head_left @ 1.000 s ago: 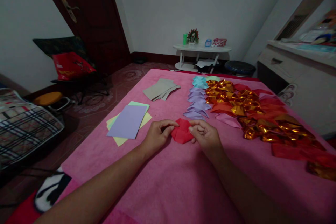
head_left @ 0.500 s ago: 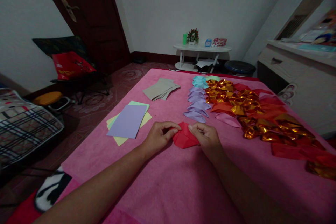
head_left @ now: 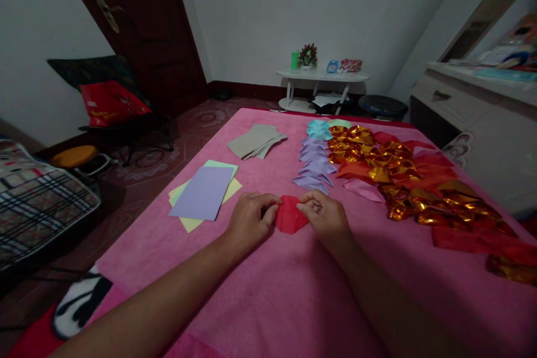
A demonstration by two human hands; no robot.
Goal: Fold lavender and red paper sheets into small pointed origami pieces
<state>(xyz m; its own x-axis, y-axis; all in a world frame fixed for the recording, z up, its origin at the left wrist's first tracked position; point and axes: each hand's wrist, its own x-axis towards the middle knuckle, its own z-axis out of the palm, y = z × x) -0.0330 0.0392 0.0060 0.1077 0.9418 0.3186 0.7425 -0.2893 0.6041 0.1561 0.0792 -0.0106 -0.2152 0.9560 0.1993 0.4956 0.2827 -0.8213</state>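
Note:
A small folded piece of red paper is held between my two hands, just above or on the pink tablecloth. My left hand pinches its left edge between thumb and forefinger. On the other side, my right hand grips the upper right edge the same way, its other fingers curled. The paper has a flat lower edge and slanting sides. Beyond it lies a column of folded purple paper pieces, with folded light-blue ones behind them.
Left of my hands sits a stack of purple, green and yellow sheets; grey sheets are fanned out farther back. Shiny gold folded pieces and red ones cover the right side. A white side table stands by the wall.
The red paper looks narrower, its right part now folded in or turned. My right hand has shifted slightly left and up along its edge; the left hand keeps its pinch.

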